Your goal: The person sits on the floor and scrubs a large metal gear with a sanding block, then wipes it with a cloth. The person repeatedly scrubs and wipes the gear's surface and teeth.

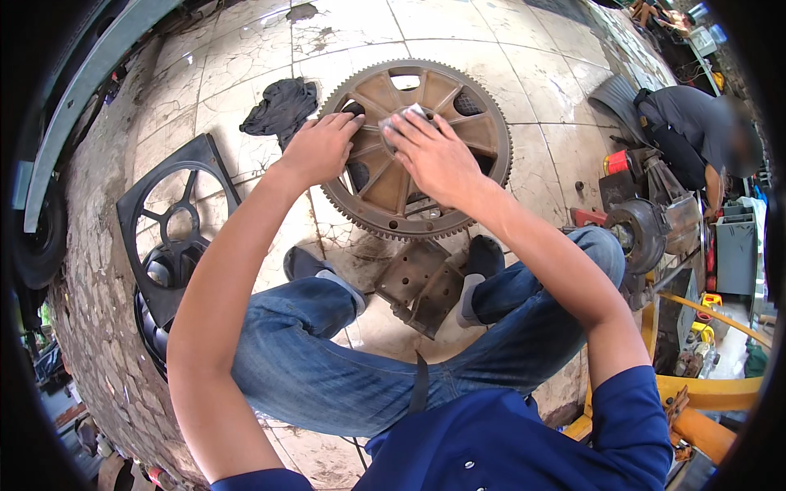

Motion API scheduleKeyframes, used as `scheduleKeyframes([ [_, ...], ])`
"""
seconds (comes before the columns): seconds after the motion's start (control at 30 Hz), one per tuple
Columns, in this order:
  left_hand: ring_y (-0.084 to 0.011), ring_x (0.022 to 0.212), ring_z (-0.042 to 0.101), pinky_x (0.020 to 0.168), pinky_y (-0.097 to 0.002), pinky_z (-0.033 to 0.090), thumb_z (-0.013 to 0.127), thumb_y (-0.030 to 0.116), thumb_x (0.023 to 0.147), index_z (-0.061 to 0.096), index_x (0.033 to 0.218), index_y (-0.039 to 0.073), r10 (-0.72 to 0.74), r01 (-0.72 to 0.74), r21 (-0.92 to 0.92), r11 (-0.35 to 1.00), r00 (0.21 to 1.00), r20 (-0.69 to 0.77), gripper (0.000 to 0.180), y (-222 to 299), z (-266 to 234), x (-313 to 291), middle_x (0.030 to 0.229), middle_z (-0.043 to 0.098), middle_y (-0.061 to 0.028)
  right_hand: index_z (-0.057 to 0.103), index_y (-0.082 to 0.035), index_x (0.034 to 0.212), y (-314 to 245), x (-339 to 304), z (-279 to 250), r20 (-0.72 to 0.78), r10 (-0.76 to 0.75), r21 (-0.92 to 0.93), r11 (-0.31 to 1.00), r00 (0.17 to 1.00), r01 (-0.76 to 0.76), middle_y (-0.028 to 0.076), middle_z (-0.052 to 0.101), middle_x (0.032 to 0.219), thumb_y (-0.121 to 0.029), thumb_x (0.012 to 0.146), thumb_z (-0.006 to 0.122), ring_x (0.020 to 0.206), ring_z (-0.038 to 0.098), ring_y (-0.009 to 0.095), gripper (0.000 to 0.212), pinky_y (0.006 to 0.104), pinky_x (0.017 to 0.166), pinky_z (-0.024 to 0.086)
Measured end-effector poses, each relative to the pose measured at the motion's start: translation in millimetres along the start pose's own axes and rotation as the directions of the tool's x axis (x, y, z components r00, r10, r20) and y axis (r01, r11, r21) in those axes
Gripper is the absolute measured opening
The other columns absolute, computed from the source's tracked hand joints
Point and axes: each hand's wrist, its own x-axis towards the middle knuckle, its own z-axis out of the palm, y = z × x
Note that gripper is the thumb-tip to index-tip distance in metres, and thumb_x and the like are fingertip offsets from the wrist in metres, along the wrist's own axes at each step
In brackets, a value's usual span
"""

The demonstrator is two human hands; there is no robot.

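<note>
1. Presumably for stability, the toothed wheel [385, 192] lay flat on the tiled floor [544, 86], just beyond the feet [486, 257].
2. The left hand [326, 147], fingers bent, grip hidden, rested on the wheel's left side, probably as a brace.
3. The right hand [440, 164], fingers slightly spread, held a pale pad [416, 109] against the wheel's middle.
4. Its spoked, pierced face looked brown and stained.

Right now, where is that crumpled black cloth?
In the head view, the crumpled black cloth lies left of centre toward the top, on the tiled floor, just left of the big toothed wheel and beyond the left hand.
</note>
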Motion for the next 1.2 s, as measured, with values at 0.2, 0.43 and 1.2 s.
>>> scheduleKeyframes([
  [0.2, -0.0285, 0.128, 0.050, 0.104, -0.0418, 0.042, 0.056, 0.011, 0.091, 0.045, 0.140, 0.007, -0.007, 0.007, -0.004, 1.000, 1.000, 0.019, 0.050, 2.5, -0.1, 3.3, 0.139, 0.051, -0.0133, 0.047, -0.007, 0.141, 12.9, 3.2, 3.3, 0.046, 0.042, 0.000, 0.999, 0.998, -0.042, 0.011, 0.047, 0.146, -0.025, 0.100, 0.046, 0.140, 0.038, 0.028, 0.044, 0.0494, 0.114, 0.030],
  [0.43, -0.0246, 0.130, 0.049, 0.103, -0.0456, 0.044, 0.055, 0.015, 0.092, 0.044, 0.142, 0.007, -0.042, 0.042, 0.010, 0.999, 0.998, 0.045, 0.051, 0.7, 0.1, -1.9, 0.139, 0.051, -0.0103, 0.049, -0.008, 0.141, 23.2, -23.4, -17.8, 0.159, 0.034, -0.058, 0.998, 0.987, -0.025, 0.010, 0.045, 0.149, -0.026, 0.102, 0.047, 0.142, 0.036, 0.025, 0.043, 0.0442, 0.117, 0.028],
  [1.2, -0.0367, 0.136, 0.041, 0.112, -0.0471, 0.035, 0.063, 0.021, 0.089, 0.042, 0.145, 0.013, 0.088, -0.094, -0.096, 0.991, 0.994, -0.063, 0.060, 24.2, -3.8, 15.6, 0.151, 0.038, -0.0131, 0.050, -0.011, 0.141, 7.2, -50.9, -29.1, 0.139, -0.072, 0.121, 0.991, 0.988, 0.055, 0.008, 0.047, 0.148, -0.026, 0.097, 0.053, 0.141, 0.037, 0.022, 0.046, 0.0468, 0.117, 0.025],
])
